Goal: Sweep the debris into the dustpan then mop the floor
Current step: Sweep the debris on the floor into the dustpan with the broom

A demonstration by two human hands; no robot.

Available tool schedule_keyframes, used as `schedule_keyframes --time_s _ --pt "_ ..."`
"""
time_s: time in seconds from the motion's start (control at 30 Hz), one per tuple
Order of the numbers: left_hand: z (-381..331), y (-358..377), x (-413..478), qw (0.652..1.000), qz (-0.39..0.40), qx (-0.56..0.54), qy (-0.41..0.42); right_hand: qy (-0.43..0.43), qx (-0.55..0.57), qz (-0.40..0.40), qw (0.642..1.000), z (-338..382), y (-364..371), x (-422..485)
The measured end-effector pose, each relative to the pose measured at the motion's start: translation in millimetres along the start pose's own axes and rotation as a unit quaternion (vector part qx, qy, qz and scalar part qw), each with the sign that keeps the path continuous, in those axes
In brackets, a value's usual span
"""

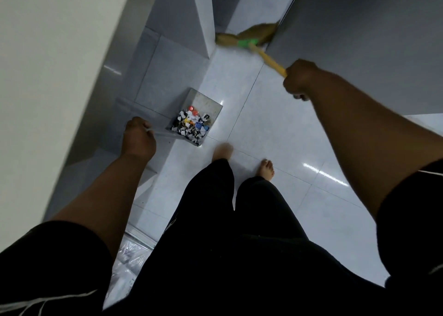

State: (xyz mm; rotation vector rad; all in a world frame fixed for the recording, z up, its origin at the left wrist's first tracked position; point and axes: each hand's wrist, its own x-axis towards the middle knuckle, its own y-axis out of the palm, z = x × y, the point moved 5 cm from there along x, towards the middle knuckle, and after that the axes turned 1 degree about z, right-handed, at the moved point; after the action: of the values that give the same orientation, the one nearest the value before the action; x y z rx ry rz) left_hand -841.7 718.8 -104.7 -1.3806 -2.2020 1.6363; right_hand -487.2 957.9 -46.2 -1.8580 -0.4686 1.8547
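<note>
A metal dustpan [206,102] hangs just above the white tiled floor [275,128], left of centre. Inside it lies a pile of debris [191,123]: paper scraps and red, blue and orange bottle caps. My left hand [137,137] is closed on the dustpan's thin handle. My right hand [299,79] grips the yellow handle of a broom [250,41]. The broom's straw head, bound with a green collar, is blurred and rests at the floor in a narrow gap between two grey walls, far ahead.
Grey walls stand on the left [172,23] and on the right [359,40], forming a narrow corridor. My bare feet [223,151] are planted just behind the dustpan. A clear plastic sheet [130,253] lies at the lower left by a metal threshold.
</note>
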Motion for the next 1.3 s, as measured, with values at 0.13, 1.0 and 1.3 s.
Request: schedule_keyframes --time_s 0.13,1.0,1.3 --pt "3.7 0.0 -4.0 0.999 -0.013 0.039 0.032 0.011 0.039 0.061 0.997 -5.4 51.8 -6.4" --pt "28.8 -22.2 -15.3 1.000 0.010 0.003 -0.013 -0.009 0.280 0.084 0.956 -33.0 74.7 -97.1" --pt "34.1 -26.0 -17.2 0.999 0.005 0.040 0.019 -0.031 0.322 0.230 0.918 -15.4 115.3 -143.3"
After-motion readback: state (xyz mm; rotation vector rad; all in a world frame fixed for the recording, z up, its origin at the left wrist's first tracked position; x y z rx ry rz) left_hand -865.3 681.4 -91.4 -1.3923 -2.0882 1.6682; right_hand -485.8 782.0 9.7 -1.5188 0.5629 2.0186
